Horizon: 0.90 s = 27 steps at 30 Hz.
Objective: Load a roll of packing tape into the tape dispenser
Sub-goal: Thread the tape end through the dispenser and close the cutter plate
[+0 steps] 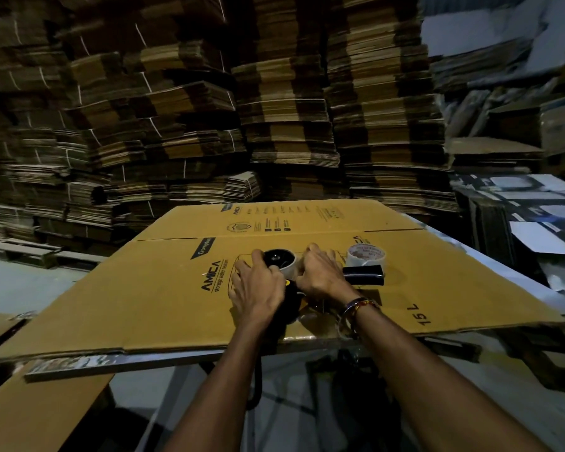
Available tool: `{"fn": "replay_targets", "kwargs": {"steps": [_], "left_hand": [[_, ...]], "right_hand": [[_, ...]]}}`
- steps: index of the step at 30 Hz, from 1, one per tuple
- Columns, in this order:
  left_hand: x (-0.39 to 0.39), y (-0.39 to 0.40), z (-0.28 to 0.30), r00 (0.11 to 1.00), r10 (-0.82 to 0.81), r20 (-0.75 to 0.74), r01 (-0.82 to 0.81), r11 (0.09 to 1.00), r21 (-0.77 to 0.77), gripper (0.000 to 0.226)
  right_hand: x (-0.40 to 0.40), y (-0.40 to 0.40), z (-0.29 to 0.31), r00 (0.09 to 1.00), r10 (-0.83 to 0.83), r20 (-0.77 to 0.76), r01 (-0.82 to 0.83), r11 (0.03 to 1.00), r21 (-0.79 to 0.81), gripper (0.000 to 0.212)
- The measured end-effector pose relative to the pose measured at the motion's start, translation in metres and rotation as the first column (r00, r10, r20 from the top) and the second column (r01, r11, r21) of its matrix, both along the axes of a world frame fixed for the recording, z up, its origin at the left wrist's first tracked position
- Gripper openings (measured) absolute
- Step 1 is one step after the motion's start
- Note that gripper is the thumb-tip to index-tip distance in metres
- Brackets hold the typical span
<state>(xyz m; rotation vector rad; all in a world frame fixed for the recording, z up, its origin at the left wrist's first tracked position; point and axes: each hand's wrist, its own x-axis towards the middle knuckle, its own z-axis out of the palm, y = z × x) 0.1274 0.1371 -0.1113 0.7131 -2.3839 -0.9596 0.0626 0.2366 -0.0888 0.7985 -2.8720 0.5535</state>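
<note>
A black tape dispenser (279, 260) with a yellow detail lies on a flattened cardboard box (163, 288). A pale tape roll (290, 268) sits around the dispenser's black hub. My left hand (258, 288) grips the dispenser body from the left, fingers curled by the hub. My right hand (320, 274) holds the roll's right side, partly hiding it. A second tape roll (366, 254) with a printed core label lies flat just right of my right hand. A black glossy piece (364, 275) lies in front of that roll.
The flattened box rests on a table with a metal front edge (111, 362). Tall stacks of flat cardboard (274, 93) fill the background. More printed boxes (535, 207) pile up at the right. Another cardboard sheet (40, 412) lies at the lower left.
</note>
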Motion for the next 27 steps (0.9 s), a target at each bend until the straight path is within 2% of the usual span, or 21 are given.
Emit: {"fn": "replay_targets", "kwargs": {"steps": [4, 8, 11, 15, 27], "left_hand": [[-0.001, 0.001, 0.0, 1.0, 0.019, -0.007, -0.019, 1.0, 0.0, 0.036], [-0.003, 0.001, 0.0, 1.0, 0.027, -0.002, -0.027, 0.999, -0.02, 0.033], [-0.003, 0.002, -0.001, 1.0, 0.028, -0.005, -0.028, 0.999, -0.03, 0.031], [-0.004, 0.002, -0.001, 0.999, 0.037, -0.007, -0.038, 0.999, -0.037, 0.031], [-0.004, 0.004, -0.001, 0.998, 0.057, -0.037, -0.058, 0.997, -0.047, 0.031]], "right_hand": [[-0.001, 0.004, -0.002, 1.0, 0.008, 0.014, -0.008, 1.0, -0.022, 0.005], [0.002, 0.016, -0.005, 0.993, 0.119, -0.003, -0.12, 0.992, -0.032, 0.015], [0.012, 0.025, -0.005, 0.979, 0.197, -0.048, -0.199, 0.979, -0.038, 0.005], [0.025, 0.033, -0.005, 0.966, 0.247, -0.079, -0.25, 0.968, -0.036, 0.017], [0.05, 0.07, -0.019, 0.969, 0.243, -0.05, -0.248, 0.95, -0.187, 0.019]]}}
